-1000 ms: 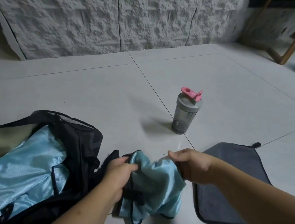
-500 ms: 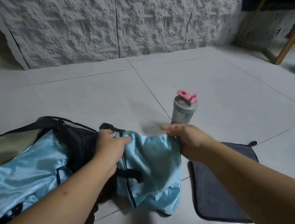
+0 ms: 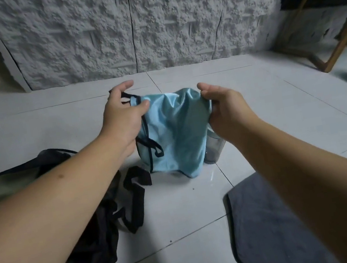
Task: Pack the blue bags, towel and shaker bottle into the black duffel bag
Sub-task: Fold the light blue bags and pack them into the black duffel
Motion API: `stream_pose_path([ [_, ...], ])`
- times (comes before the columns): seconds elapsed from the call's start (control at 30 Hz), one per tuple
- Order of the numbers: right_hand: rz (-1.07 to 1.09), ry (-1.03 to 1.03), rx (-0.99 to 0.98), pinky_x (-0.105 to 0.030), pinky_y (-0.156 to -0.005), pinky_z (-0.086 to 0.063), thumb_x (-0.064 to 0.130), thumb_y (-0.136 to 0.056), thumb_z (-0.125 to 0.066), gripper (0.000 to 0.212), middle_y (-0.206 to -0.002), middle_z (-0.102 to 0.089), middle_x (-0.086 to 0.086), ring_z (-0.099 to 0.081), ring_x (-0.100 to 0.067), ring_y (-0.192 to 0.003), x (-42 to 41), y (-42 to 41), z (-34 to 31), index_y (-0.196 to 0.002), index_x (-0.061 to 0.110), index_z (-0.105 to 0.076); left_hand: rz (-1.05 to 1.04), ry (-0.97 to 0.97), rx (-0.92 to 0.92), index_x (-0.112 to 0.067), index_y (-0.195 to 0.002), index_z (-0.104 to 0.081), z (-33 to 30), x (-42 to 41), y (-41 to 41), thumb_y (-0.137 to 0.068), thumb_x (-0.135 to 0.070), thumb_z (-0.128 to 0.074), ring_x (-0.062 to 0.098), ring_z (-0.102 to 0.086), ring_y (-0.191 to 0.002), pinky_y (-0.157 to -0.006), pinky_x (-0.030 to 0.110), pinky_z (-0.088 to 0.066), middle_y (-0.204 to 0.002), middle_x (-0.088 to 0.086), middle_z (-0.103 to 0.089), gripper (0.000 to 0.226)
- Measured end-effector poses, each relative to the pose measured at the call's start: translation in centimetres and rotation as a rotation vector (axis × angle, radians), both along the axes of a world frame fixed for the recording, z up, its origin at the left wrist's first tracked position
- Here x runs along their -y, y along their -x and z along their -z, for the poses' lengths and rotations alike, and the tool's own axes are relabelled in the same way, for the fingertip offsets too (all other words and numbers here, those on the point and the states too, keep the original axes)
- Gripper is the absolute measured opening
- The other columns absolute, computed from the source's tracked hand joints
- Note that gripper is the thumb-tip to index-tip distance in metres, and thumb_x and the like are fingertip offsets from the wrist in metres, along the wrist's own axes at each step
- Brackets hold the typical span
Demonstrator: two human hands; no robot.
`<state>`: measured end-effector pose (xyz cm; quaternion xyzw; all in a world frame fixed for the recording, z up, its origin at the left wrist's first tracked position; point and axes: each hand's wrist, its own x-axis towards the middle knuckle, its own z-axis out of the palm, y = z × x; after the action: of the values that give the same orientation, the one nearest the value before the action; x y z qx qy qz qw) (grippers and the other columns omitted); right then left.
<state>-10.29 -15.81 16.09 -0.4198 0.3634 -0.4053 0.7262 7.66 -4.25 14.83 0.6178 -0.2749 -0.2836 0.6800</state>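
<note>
Blue drawstring bag lifted off the floor tiles, stretched between both hands.

Head view: now raised well above the floor, where half a second back hung low beside the black duffel bag. Left hand pinching the corded left corner between thumb and fingers; right hand pinching the right top edge, fingers curled round the fabric. Grey shaker bottle mostly hidden behind the hanging bag, only its lower body showing. Dark grey towel flat on the floor, lower right, untouched. Probably shaking out or folding before packing; bottle and towel not yet in the duffel.
</note>
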Motion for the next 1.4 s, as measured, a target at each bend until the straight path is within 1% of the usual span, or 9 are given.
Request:
stream_pose_path([
  [0.17,-0.047,-0.024,0.028,-0.026,-0.066,-0.057,-0.002,-0.088,-0.056,0.005,-0.082,-0.064,-0.011,-0.063,-0.024,-0.078,-1.4,2.3,2.7,-0.091,-0.001,-0.06,0.056,0.005,-0.039,-0.034,-0.116,-0.065,1.4,-2.8,1.2,-0.089,0.002,-0.072,0.024,-0.077,-0.087,-0.071,0.033,-0.061,-0.1,0.012,-0.074,0.045],
  [0.27,-0.085,-0.148,-0.073,-0.052,-0.094,-0.059,0.004,-0.067,-0.069,0.059,-0.118,-0.072,-0.025,-0.071,-0.042,-0.109,-4.0,4.3,7.7,-0.124,-0.008,-0.061,0.051,-0.138,-0.05,-0.032,-0.109,-0.069,6.0,-5.8,2.8,-0.086,0.006,-0.073,0.025,-0.075,-0.098,-0.083,0.036,-0.061,-0.111,0.01,-0.073,0.045],
  [0.33,-0.083,-0.272,-0.165,-0.056,-0.098,-0.057,0.003,-0.061,-0.067,0.069,-0.126,-0.066,-0.035,-0.064,-0.051,-0.118,-6.2,5.7,11.9,-0.126,-0.018,-0.059,0.054,-0.266,-0.1,-0.028,-0.105,-0.068,10.0,-8.2,4.2,-0.085,0.006,-0.074,0.026,-0.073,-0.099,-0.088,0.038,-0.059,-0.114,0.012,-0.073,0.04],
  [0.6,-0.276,-0.439,-0.696,-0.07,-0.085,-0.056,0.0,-0.077,-0.081,0.029,-0.097,-0.076,-0.028,-0.075,-0.046,-0.093,-13.2,10.0,20.8,-0.102,-0.009,-0.069,0.103,-0.642,-0.181,-0.016,-0.107,-0.065,19.5,-15.7,8.6,-0.088,-0.008,-0.076,0.013,-0.06,-0.083,-0.062,0.023,-0.042,-0.106,0.008,-0.065,0.023],
  [0.73,-0.241,-0.369,-0.832,-0.057,-0.08,-0.063,-0.003,-0.058,-0.089,0.061,-0.107,-0.07,-0.024,-0.074,-0.043,-0.093,-13.6,9.1,21.7,-0.111,0.006,-0.058,0.074,-0.646,-0.141,-0.022,-0.111,-0.058,20.1,-16.6,8.7,-0.085,-0.003,-0.077,0.021,-0.061,-0.078,-0.063,0.029,-0.044,-0.098,0.014,-0.067,0.037],
  [0.93,-0.201,-0.13,-0.971,-0.037,-0.064,-0.064,-0.006,-0.067,-0.07,0.089,-0.107,-0.062,-0.003,-0.074,-0.03,-0.086,-14.4,9.9,20.0,-0.148,0.022,-0.045,0.208,-0.62,0.009,-0.031,-0.103,-0.071,20.5,-17.6,8.9,-0.072,0.014,-0.075,0.009,-0.043,-0.048,-0.046,0.02,-0.034,-0.052,-0.004,-0.059,0.055],
  [1.07,-0.289,-0.076,-1.073,-0.037,-0.076,-0.064,-0.008,-0.064,-0.079,0.08,-0.111,-0.063,-0.005,-0.071,-0.028,-0.096,-14.3,11.1,20.0,-0.138,0.015,-0.059,0.29,-0.713,0.153,-0.049,-0.094,-0.076,21.6,-19.1,8.9,-0.057,-0.033,-0.079,0.012,-0.059,-0.065,-0.064,0.029,-0.053,-0.081,-0.014,-0.075,0.041],
  [1.27,-0.442,0.04,-1.34,-0.033,-0.076,-0.06,0.016,-0.066,-0.085,0.065,-0.116,-0.067,-0.006,-0.066,-0.021,-0.086,-15.9,11.5,20.1,-0.128,0.016,-0.065,0.21,-0.785,0.159,-0.037,-0.09,-0.069,20.7,-19.6,9.4,-0.08,-0.023,-0.084,0.011,-0.066,-0.085,-0.079,0.027,-0.053,-0.087,-0.013,-0.07,0.023],
  [1.4,-0.478,0.124,-1.417,-0.028,-0.093,-0.055,0.016,-0.085,-0.076,0.073,-0.139,-0.055,-0.006,-0.062,-0.023,-0.12,-16.1,11.1,19.7,-0.149,0.02,-0.043,0.191,-0.752,0.124,-0.032,-0.096,-0.068,20.8,-19.7,8.5,-0.081,-0.014,-0.082,0.019,-0.067,-0.095,-0.085,0.033,-0.053,-0.104,-0.003,-0.073,0.027],
])
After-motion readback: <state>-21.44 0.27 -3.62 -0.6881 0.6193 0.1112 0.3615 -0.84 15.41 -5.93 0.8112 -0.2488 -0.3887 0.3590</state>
